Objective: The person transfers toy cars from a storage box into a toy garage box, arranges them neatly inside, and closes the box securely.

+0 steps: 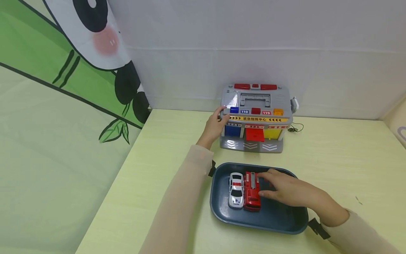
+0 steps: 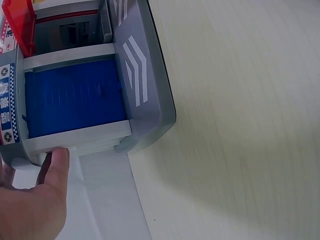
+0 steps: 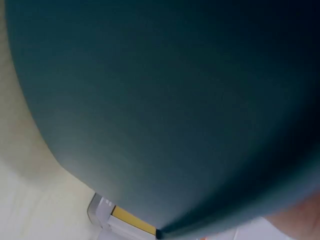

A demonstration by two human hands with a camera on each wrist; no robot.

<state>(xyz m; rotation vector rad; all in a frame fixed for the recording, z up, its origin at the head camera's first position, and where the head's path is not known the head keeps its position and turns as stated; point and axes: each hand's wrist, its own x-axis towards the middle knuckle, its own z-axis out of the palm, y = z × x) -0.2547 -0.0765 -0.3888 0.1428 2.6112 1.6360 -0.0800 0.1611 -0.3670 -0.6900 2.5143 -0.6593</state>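
Note:
A toy emergency station (image 1: 253, 100), grey with blue, red and yellow doors, stands at the back of the table. My left hand (image 1: 213, 128) rests on its left front corner; in the left wrist view a straight digit touches the side wall beside the blue door (image 2: 75, 97). In front stands a dark blue tray (image 1: 285, 220) with a white toy police car (image 1: 236, 190) and a red toy fire truck (image 1: 252, 199) side by side. My right hand (image 1: 290, 188) reaches over the tray, fingertips at the truck's right side. The tray wall hides most of that hand in the right wrist view.
The station's middle red door (image 1: 254, 134) is lifted outward. A coiled dark cord (image 1: 295, 128) lies at the station's right. Behind the table hangs a pale cloth (image 1: 177, 70), and a printed green panel (image 1: 38, 38) stands on the left.

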